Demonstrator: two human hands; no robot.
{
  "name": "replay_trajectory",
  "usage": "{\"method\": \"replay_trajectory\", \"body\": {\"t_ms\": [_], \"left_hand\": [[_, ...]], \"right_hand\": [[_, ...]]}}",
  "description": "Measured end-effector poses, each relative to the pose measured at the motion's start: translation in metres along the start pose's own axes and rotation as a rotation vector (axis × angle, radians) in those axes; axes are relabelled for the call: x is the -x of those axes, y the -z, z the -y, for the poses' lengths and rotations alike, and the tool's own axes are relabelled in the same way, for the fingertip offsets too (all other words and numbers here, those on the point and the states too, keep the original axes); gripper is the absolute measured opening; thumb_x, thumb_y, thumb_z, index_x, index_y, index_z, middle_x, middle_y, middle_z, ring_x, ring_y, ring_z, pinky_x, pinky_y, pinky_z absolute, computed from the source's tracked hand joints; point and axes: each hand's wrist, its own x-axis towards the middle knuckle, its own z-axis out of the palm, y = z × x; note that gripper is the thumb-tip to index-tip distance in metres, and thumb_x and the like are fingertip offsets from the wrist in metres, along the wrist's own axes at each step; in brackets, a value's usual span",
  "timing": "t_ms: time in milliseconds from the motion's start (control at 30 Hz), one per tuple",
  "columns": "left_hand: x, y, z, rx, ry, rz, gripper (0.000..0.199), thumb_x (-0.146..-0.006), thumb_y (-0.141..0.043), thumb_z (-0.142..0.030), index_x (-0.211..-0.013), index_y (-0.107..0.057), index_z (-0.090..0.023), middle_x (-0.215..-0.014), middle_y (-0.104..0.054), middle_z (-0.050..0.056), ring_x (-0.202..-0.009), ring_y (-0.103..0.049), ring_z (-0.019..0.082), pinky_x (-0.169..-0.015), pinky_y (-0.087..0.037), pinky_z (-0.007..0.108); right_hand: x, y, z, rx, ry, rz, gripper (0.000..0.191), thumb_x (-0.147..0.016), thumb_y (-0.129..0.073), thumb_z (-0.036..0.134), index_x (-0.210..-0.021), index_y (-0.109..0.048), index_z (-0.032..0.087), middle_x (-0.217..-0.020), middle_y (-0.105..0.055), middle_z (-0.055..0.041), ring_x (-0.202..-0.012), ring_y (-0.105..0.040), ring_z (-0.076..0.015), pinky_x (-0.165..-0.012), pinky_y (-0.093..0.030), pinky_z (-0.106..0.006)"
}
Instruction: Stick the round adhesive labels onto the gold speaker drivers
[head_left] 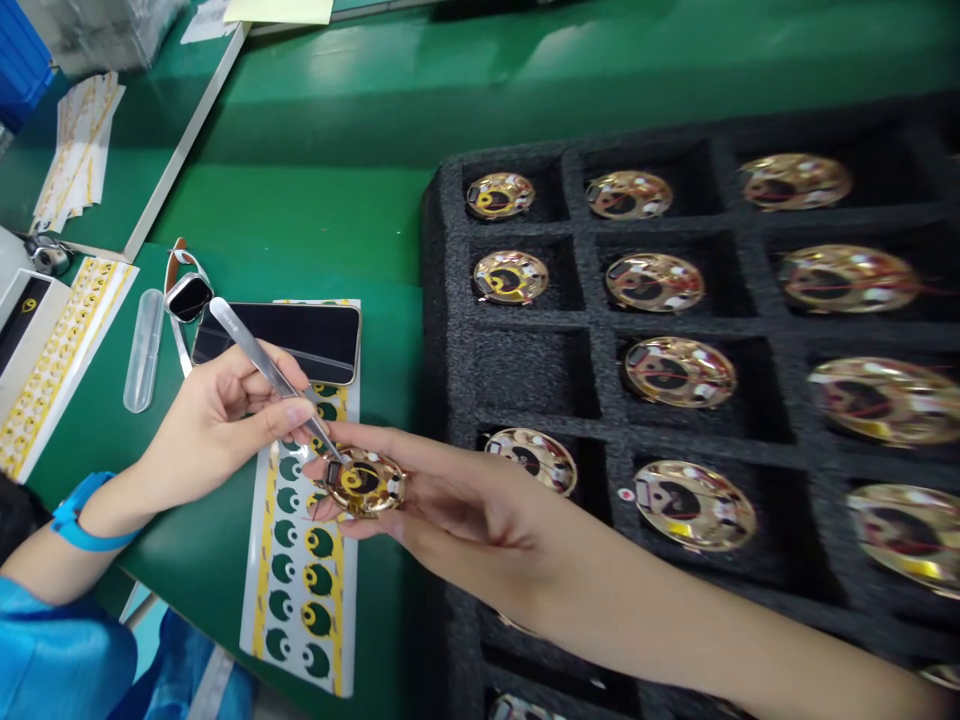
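My left hand (240, 400), with a blue band at the wrist, closes on metal tweezers (259, 357). Their tips touch or hover just over the inside of a small round gold-coloured case (369, 497); I cannot tell which. My right hand (465, 490) reaches in from the right and grips that case by its edge between thumb and fingers. A dark piece with yellow marking shows inside the case, among small parts. Below both hands lies a white-and-yellow sticker sheet (291, 600) with rows of round cut-outs, some showing green through.
A black foam tray (517, 375) on the right holds several similar gold cases (679, 372), some with red wires. A phone (315, 340), a watch (187, 297), a clear plastic tube (144, 350) and another sticker sheet (56, 370) lie at left. Paper strips (79, 150) rest farther back.
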Motion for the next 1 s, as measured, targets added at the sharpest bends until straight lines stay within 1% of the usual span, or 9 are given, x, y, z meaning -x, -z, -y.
{"method": "replay_trajectory", "body": {"t_ms": [167, 300, 367, 500, 600, 800, 867, 1000], "left_hand": [[0.0012, -0.0007, -0.0005, -0.070, -0.020, -0.015, 0.020, -0.081, -0.075, -0.027, -0.085, -0.059, -0.016, -0.068, -0.066, -0.001, -0.061, -0.064, 0.009, -0.061, -0.054, 0.017], [0.0024, -0.0020, -0.0010, -0.116, -0.036, -0.031, 0.018, -0.082, -0.073, -0.027, -0.086, -0.058, -0.017, -0.071, -0.066, -0.001, -0.063, -0.064, 0.010, -0.063, -0.054, 0.019], [0.0030, -0.0025, -0.0010, -0.142, -0.051, -0.040, 0.017, -0.082, -0.072, -0.026, -0.086, -0.058, -0.017, -0.072, -0.066, 0.000, -0.064, -0.064, 0.011, -0.062, -0.053, 0.019], [0.0038, -0.0032, -0.0012, -0.188, -0.087, -0.056, 0.015, -0.083, -0.071, -0.025, -0.086, -0.059, -0.017, -0.075, -0.066, 0.000, -0.065, -0.063, 0.011, -0.064, -0.053, 0.021], [0.0047, -0.0034, -0.0015, -0.208, -0.103, -0.065, 0.014, -0.083, -0.071, -0.024, -0.085, -0.059, -0.017, -0.076, -0.065, 0.000, -0.066, -0.063, 0.011, -0.064, -0.053, 0.021], [0.0064, -0.0030, -0.0010, -0.228, -0.107, -0.060, 0.014, -0.084, -0.070, -0.027, -0.086, -0.060, -0.017, -0.077, -0.065, 0.001, -0.068, -0.063, 0.013, -0.065, -0.053, 0.023], [0.0065, -0.0029, -0.0007, -0.237, -0.112, -0.061, 0.015, -0.084, -0.070, -0.028, -0.086, -0.060, -0.017, -0.078, -0.065, 0.001, -0.069, -0.063, 0.013, -0.065, -0.053, 0.023], [0.0067, -0.0039, -0.0005, -0.257, -0.138, -0.053, 0.015, -0.085, -0.070, -0.029, -0.087, -0.060, -0.017, -0.081, -0.066, 0.002, -0.071, -0.064, 0.014, -0.067, -0.054, 0.024]], "right_hand": [[0.0009, -0.0014, -0.0011, -0.041, 0.004, -0.001, 0.050, -0.097, -0.056, 0.034, -0.146, -0.046, 0.033, -0.132, -0.066, -0.0036, -0.115, -0.066, -0.0200, -0.105, -0.050, -0.038], [-0.0008, -0.0038, -0.0034, -0.075, 0.041, -0.024, 0.050, -0.095, -0.059, 0.039, -0.144, -0.050, 0.034, -0.127, -0.069, -0.0031, -0.111, -0.068, -0.0205, -0.103, -0.052, -0.039], [-0.0011, -0.0043, -0.0035, -0.110, 0.068, -0.029, 0.047, -0.095, -0.059, 0.037, -0.142, -0.051, 0.035, -0.126, -0.069, -0.0016, -0.108, -0.070, -0.0193, -0.102, -0.053, -0.038], [0.0000, -0.0039, -0.0026, -0.133, 0.068, -0.013, 0.044, -0.097, -0.057, 0.028, -0.140, -0.053, 0.037, -0.132, -0.066, 0.0014, -0.108, -0.070, -0.0158, -0.101, -0.053, -0.032], [0.0010, -0.0038, -0.0034, -0.121, 0.059, -0.023, 0.045, -0.097, -0.057, 0.028, -0.141, -0.051, 0.038, -0.133, -0.066, 0.0020, -0.109, -0.069, -0.0153, -0.099, -0.054, -0.029], [0.0008, -0.0048, -0.0050, -0.031, -0.007, -0.062, 0.051, -0.095, -0.057, 0.040, -0.145, -0.048, 0.033, -0.137, -0.062, -0.0031, -0.110, -0.069, -0.0220, -0.097, -0.057, -0.037], [0.0009, -0.0046, -0.0057, -0.019, -0.024, -0.067, 0.051, -0.095, -0.058, 0.043, -0.144, -0.049, 0.033, -0.138, -0.061, -0.0032, -0.109, -0.069, -0.0225, -0.097, -0.057, -0.038], [-0.0002, -0.0051, -0.0059, -0.024, 0.002, -0.108, 0.049, -0.094, -0.059, 0.042, -0.141, -0.052, 0.035, -0.140, -0.060, -0.0011, -0.107, -0.071, -0.0219, -0.094, -0.059, -0.038]]}}
